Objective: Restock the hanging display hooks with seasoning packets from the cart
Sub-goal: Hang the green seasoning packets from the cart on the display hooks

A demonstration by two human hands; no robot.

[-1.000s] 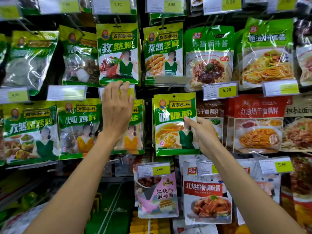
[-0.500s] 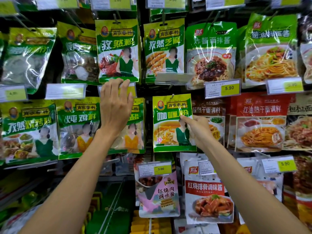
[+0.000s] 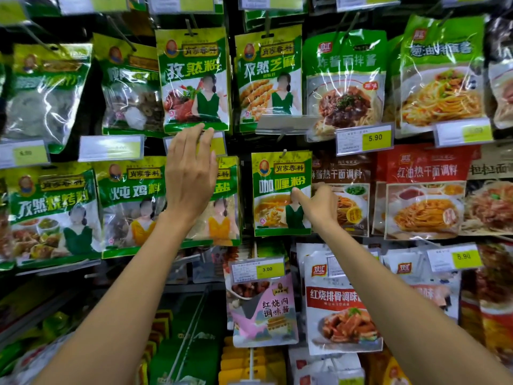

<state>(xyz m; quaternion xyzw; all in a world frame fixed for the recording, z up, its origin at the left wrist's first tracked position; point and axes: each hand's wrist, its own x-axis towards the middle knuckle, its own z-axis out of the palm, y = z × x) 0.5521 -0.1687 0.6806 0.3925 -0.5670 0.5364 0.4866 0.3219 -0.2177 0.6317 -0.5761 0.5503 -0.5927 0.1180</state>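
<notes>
A green curry powder packet [image 3: 273, 190] hangs from a display hook [image 3: 283, 154] in the middle row. My right hand [image 3: 319, 208] pinches the packet's right edge, thumb on the front and fingers behind it. My left hand [image 3: 191, 173] lies flat with fingers straight up against the price tag [image 3: 218, 144] and the salt seasoning packet [image 3: 224, 215] of the hook to the left. Its fingertips touch the bottom of the cumin powder packet [image 3: 194, 79]. Green packets [image 3: 188, 354] lie low down in what looks like the wire cart.
Rows of hanging packets fill the wall: noodle sauce bags [image 3: 344, 81] at upper right, red ones [image 3: 424, 190] at right, a pink braised pork packet [image 3: 263, 309] below. A price tag holder [image 3: 283, 125] is flipped up above the curry hook. Yellow packets [image 3: 249, 362] sit at the bottom.
The curry powder packet has slid farther back along its hook with my right hand following it. My left hand has stayed against the price tag.
</notes>
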